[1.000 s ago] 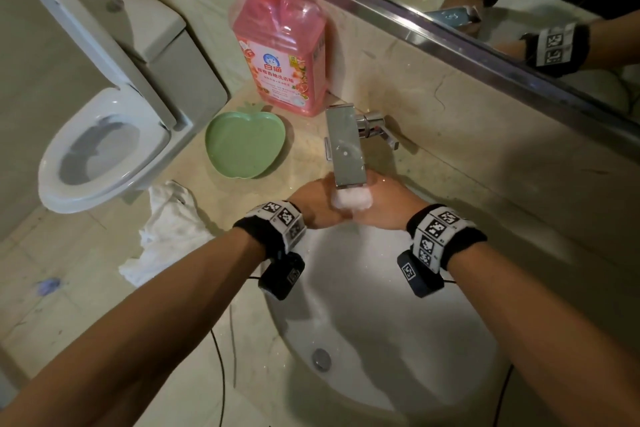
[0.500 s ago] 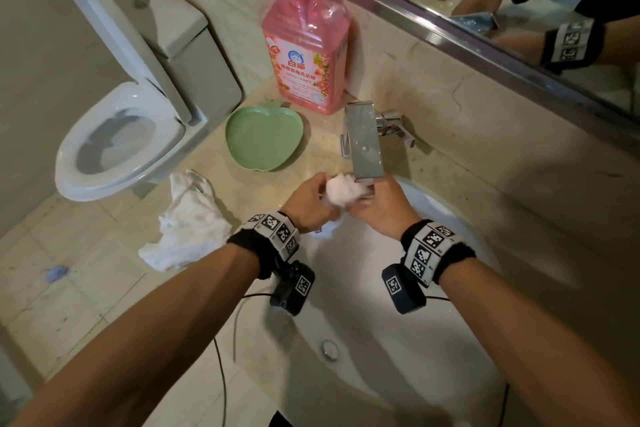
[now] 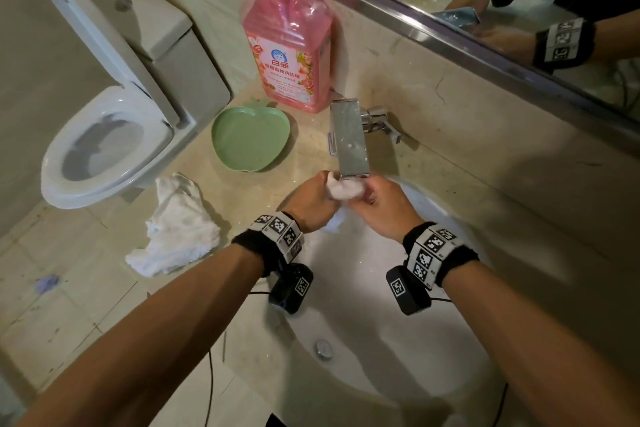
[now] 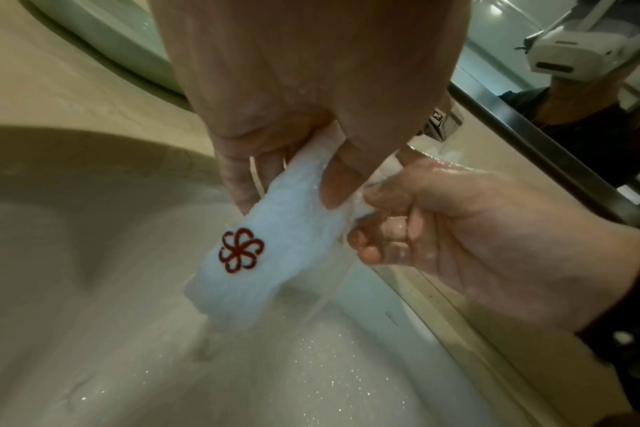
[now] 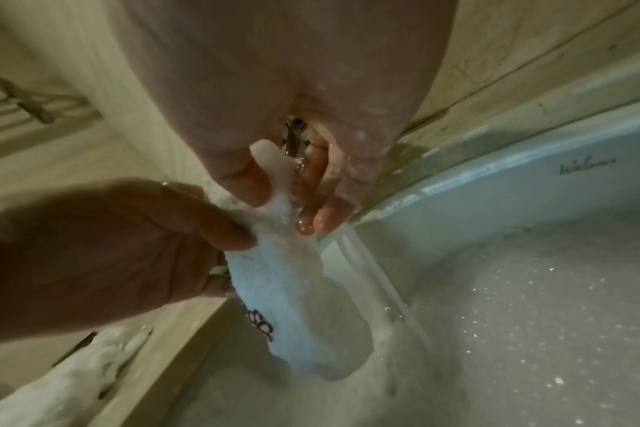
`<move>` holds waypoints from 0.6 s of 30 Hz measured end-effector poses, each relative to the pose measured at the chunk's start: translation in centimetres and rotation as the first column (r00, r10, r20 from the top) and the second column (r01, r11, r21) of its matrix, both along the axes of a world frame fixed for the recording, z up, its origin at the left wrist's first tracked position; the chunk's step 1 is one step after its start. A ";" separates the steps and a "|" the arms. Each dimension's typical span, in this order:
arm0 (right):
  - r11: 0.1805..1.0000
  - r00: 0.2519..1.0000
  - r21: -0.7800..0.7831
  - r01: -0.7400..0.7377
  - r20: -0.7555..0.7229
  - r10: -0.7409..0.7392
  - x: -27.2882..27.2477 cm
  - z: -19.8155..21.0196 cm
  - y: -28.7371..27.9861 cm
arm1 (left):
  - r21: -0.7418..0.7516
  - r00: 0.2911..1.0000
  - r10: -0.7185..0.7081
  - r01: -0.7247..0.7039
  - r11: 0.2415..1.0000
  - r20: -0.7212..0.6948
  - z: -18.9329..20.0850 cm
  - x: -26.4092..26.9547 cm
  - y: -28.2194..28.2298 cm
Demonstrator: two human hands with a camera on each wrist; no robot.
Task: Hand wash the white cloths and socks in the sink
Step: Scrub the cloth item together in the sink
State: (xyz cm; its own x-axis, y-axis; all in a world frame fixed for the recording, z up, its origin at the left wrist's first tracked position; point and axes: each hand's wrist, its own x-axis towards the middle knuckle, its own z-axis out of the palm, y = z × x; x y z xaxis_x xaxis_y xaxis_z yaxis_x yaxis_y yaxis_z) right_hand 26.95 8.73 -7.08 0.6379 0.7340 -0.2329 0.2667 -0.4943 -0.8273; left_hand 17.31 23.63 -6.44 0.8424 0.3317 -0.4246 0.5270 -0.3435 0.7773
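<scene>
Holding a white sock under the running faucet, we pinch it with our left hand and right hand over the sink.

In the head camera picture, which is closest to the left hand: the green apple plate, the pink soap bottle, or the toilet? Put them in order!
Measured from the left hand, which grips the white sock under the tap:
1. Green apple plate, on the counter just up and left of the hand.
2. Pink soap bottle, standing behind the plate by the mirror.
3. Toilet, far left, beyond the counter's edge.
</scene>
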 end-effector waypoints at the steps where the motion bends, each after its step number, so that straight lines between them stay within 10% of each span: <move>1: 1.000 1.000 0.001 -0.009 -0.005 0.009 0.1 -0.1 -0.2 | -0.022 1.000 -0.022 0.021 1.000 -0.015 0.2 0.1 0.0; 18: 0.993 0.977 -0.106 -0.048 -0.210 0.025 1.5 0.6 -1.2 | 0.112 0.997 0.066 -0.060 0.992 -0.051 0.2 -0.3 1.2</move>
